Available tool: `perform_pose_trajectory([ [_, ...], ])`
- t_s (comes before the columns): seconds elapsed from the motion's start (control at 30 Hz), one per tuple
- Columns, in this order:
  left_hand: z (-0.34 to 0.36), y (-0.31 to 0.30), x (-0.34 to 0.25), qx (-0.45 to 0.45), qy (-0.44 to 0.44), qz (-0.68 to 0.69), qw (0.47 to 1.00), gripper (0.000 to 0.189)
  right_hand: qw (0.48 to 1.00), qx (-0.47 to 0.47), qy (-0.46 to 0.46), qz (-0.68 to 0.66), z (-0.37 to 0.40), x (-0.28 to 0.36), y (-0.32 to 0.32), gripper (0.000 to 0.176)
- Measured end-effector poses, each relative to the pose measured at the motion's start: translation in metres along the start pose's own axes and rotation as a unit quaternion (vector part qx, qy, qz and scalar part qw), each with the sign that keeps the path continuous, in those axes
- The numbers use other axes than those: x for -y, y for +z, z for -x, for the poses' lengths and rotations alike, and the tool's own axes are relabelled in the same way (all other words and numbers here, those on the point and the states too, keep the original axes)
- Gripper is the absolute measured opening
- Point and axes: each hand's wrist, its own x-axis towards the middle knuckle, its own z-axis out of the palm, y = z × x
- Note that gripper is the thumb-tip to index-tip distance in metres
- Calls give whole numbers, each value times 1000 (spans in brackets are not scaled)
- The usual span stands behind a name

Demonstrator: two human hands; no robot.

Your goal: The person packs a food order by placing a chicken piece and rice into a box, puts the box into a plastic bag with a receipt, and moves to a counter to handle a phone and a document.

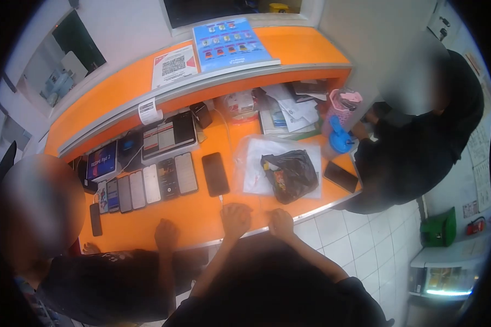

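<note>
My left hand (236,220) rests curled on the front edge of the orange counter (196,218), just below a black phone (216,174) with a white cable plugged into its lower end. What its fingers hold, if anything, is hidden. My right hand (281,224) lies curled at the same edge, below a black plastic bag (292,177) on white papers (250,169); its fingers are bent in and their inside cannot be seen. To the left stands a row of several phones (152,183) side by side. Another dark phone (340,176) lies at the right end.
A person (109,283) at the left has a hand (167,235) on the counter. Another person (420,147) is at the right, near a blue-lidded cup (341,141) and pink holder (343,103). Tablet boxes (102,162) stand under the raised shelf (294,41).
</note>
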Motion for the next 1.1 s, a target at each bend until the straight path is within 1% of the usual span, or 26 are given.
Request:
perform_pose_trajectory([
  [0.23,-4,0,0,11,-16,8,1000,8,1000,8,7,-7,-1,-4,2,40],
  [0.33,-5,0,-3,9,-20,-1,1000,8,1000,5,-3,-10,1,-6,2,38],
  [0.43,-6,-2,-4,17,-31,-2,999,8,999,36,-7,2,4,-10,4,37],
  [0.5,-7,0,-2,6,-24,-3,1000,8,1000,17,-18,8,0,-8,-1,37],
  [0.63,-6,0,1,17,-31,4,999,8,999,40,-12,20,0,-8,2,40],
  [0.8,-5,1,2,20,-49,-11,999,8,999,38,-19,-7,0,-10,4,42],
  [0.9,-6,1,5,22,-46,-7,999,7,999,29,-19,15,-2,-9,6,42],
  [1.1,-9,0,5,23,-46,3,999,7,999,32,-20,16,1,-10,8,42],
])
